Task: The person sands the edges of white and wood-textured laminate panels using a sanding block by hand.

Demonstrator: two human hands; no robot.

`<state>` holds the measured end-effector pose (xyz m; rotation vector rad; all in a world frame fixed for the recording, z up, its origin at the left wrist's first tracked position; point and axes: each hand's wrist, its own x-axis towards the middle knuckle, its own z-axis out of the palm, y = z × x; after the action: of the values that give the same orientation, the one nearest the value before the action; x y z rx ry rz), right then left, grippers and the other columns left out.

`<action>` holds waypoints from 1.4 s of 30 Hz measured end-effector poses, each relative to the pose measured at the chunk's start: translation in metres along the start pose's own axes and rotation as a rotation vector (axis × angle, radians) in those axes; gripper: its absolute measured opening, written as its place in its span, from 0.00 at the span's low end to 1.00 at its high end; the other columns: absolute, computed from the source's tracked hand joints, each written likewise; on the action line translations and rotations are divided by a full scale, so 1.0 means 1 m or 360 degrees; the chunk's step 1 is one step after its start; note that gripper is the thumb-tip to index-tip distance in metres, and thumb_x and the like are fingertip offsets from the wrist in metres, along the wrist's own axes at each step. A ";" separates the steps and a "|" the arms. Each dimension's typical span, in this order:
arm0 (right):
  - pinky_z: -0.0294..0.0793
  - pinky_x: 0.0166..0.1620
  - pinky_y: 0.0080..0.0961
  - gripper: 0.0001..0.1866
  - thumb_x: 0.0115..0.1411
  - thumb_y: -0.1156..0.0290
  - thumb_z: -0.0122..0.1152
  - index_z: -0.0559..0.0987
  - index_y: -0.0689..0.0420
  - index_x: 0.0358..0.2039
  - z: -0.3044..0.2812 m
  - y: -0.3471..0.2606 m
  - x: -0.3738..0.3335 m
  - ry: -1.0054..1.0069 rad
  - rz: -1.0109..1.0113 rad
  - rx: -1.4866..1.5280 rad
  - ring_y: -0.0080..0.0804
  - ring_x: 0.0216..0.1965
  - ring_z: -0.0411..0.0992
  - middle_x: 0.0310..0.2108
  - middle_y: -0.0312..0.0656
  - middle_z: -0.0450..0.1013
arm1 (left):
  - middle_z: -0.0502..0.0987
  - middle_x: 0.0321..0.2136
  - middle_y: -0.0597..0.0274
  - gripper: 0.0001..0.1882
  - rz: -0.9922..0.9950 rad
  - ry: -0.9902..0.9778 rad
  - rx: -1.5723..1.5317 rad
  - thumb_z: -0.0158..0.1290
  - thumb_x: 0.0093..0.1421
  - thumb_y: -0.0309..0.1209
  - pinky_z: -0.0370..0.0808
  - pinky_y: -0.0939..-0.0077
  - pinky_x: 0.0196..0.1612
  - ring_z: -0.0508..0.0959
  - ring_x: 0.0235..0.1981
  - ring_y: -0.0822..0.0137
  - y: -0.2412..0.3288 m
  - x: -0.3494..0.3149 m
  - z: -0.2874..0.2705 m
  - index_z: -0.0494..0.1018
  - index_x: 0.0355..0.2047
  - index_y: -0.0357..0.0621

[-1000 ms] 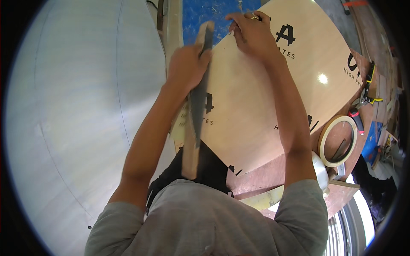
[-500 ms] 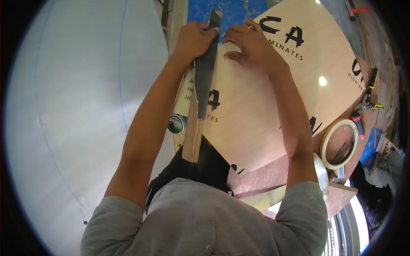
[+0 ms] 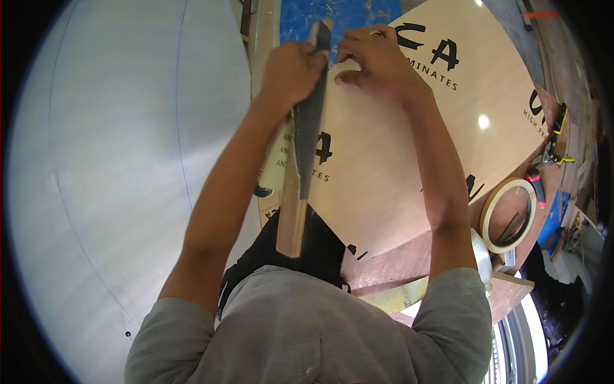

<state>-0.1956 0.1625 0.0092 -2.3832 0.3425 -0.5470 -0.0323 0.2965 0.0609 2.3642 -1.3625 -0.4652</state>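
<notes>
My left hand (image 3: pixel 293 72) is closed round a dark grey strip (image 3: pixel 310 137) and the plywood strip (image 3: pixel 291 230) beneath it, near their far end. One long edge of the grey strip is pale and ragged. The plywood's near end reaches over my dark-clothed lap, its layered edge showing. Just to the right, my right hand (image 3: pixel 377 64) hovers over a large tan printed sheet (image 3: pixel 384 166). Its fingers are bent, with a gap between them and the thumb, and I see nothing held there.
A big pale panel (image 3: pixel 121 160) fills the left side. Beside the plywood strip lies a pale printed piece (image 3: pixel 275 157), partly covering a round green item (image 3: pixel 263 191). On the right are a tape roll (image 3: pixel 487 217), a red-and-black handled tool (image 3: pixel 536 187) and yellow-black snips (image 3: pixel 558 137).
My left hand and both strips have shifted slightly toward my body, blurring a little. The round green item is now more covered. My right hand has barely moved.
</notes>
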 end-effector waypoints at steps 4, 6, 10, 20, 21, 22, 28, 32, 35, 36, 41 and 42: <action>0.55 0.66 0.45 0.15 0.51 0.62 0.78 0.82 0.50 0.35 -0.003 -0.001 -0.002 -0.0071 0.0035 -0.0076 0.32 0.43 0.77 0.38 0.31 0.76 | 0.79 0.26 0.42 0.24 0.0029 -0.0005 0.0091 0.60 0.66 0.47 0.74 0.58 0.34 0.75 0.27 0.41 0.009 -0.049 -0.001 0.79 0.31 0.33; 0.56 0.66 0.46 0.15 0.52 0.61 0.78 0.82 0.50 0.37 -0.005 -0.005 0.000 -0.0032 0.0003 -0.0139 0.33 0.45 0.77 0.39 0.32 0.76 | 0.81 0.28 0.43 0.22 0.0052 -0.0105 0.0181 0.60 0.67 0.46 0.75 0.58 0.35 0.77 0.27 0.45 -0.001 -0.077 -0.022 0.81 0.34 0.34; 0.59 0.67 0.47 0.20 0.52 0.59 0.78 0.85 0.48 0.45 0.018 -0.012 -0.011 0.0161 -0.0167 -0.0208 0.36 0.50 0.76 0.43 0.35 0.78 | 0.81 0.22 0.61 0.21 -0.0453 0.0356 -0.0099 0.64 0.66 0.45 0.72 0.72 0.30 0.75 0.23 0.73 -0.023 -0.084 -0.087 0.83 0.36 0.35; 0.55 0.69 0.47 0.21 0.54 0.54 0.75 0.88 0.48 0.46 0.008 -0.023 0.006 -0.0389 -0.0111 -0.0135 0.33 0.58 0.73 0.48 0.35 0.78 | 0.81 0.23 0.64 0.21 -0.0489 0.0087 -0.0295 0.63 0.66 0.45 0.73 0.74 0.31 0.76 0.24 0.77 -0.080 -0.060 -0.072 0.84 0.34 0.34; 0.55 0.68 0.47 0.21 0.53 0.55 0.76 0.88 0.48 0.46 0.009 -0.021 0.005 -0.0345 -0.0137 -0.0152 0.33 0.58 0.73 0.48 0.34 0.78 | 0.81 0.22 0.64 0.22 -0.0454 0.0034 -0.0358 0.62 0.66 0.45 0.73 0.74 0.31 0.76 0.24 0.76 -0.071 -0.058 -0.067 0.83 0.34 0.33; 0.56 0.68 0.46 0.20 0.53 0.55 0.76 0.88 0.48 0.46 0.011 -0.018 0.004 -0.0306 -0.0178 -0.0168 0.33 0.57 0.72 0.48 0.34 0.78 | 0.80 0.21 0.64 0.23 -0.0408 0.0000 -0.0345 0.62 0.66 0.46 0.73 0.73 0.31 0.75 0.24 0.77 -0.068 -0.056 -0.060 0.83 0.33 0.32; 0.59 0.66 0.46 0.14 0.54 0.62 0.75 0.88 0.50 0.41 0.014 -0.009 0.001 -0.0011 -0.0215 0.0092 0.38 0.50 0.75 0.44 0.34 0.80 | 0.79 0.20 0.49 0.25 0.0028 0.0012 -0.0220 0.60 0.64 0.50 0.75 0.61 0.32 0.78 0.21 0.57 -0.036 0.002 -0.022 0.83 0.31 0.35; 0.60 0.66 0.45 0.08 0.56 0.66 0.73 0.88 0.50 0.37 0.012 -0.002 0.003 0.0491 -0.0168 -0.0167 0.40 0.43 0.78 0.36 0.33 0.81 | 0.79 0.22 0.43 0.24 -0.0032 -0.0022 -0.0211 0.59 0.64 0.48 0.75 0.54 0.35 0.81 0.26 0.46 -0.019 0.014 -0.002 0.82 0.31 0.34; 0.60 0.65 0.46 0.05 0.59 0.66 0.72 0.87 0.51 0.35 0.018 -0.001 -0.002 0.0351 -0.0063 -0.0292 0.38 0.43 0.78 0.36 0.33 0.80 | 0.79 0.24 0.40 0.22 0.0045 -0.0016 0.0048 0.58 0.65 0.46 0.75 0.52 0.36 0.81 0.28 0.41 -0.020 -0.013 0.003 0.82 0.31 0.34; 0.60 0.65 0.47 0.05 0.59 0.66 0.72 0.87 0.51 0.34 0.017 0.001 -0.003 0.0340 -0.0041 -0.0296 0.38 0.44 0.77 0.36 0.33 0.80 | 0.79 0.24 0.39 0.22 0.0026 -0.0048 0.0116 0.58 0.66 0.45 0.75 0.51 0.37 0.80 0.29 0.39 -0.019 -0.034 -0.002 0.81 0.31 0.34; 0.61 0.64 0.48 0.05 0.60 0.64 0.72 0.88 0.50 0.31 0.018 0.003 -0.001 0.0389 -0.0017 -0.0323 0.40 0.49 0.75 0.36 0.33 0.75 | 0.77 0.24 0.39 0.23 -0.0018 -0.0125 -0.0065 0.57 0.67 0.46 0.75 0.50 0.37 0.79 0.30 0.36 -0.023 -0.083 -0.040 0.79 0.29 0.34; 0.61 0.64 0.48 0.05 0.60 0.64 0.72 0.88 0.50 0.31 0.021 0.002 0.002 0.0373 -0.0021 -0.0310 0.41 0.49 0.75 0.36 0.33 0.75 | 0.78 0.24 0.39 0.23 -0.0001 -0.0079 -0.0048 0.56 0.67 0.46 0.75 0.50 0.37 0.79 0.31 0.35 -0.016 -0.068 -0.038 0.79 0.30 0.34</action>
<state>-0.1846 0.1718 -0.0060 -2.5128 0.5039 -0.8362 -0.0354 0.3687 0.0936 2.3433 -1.3668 -0.5445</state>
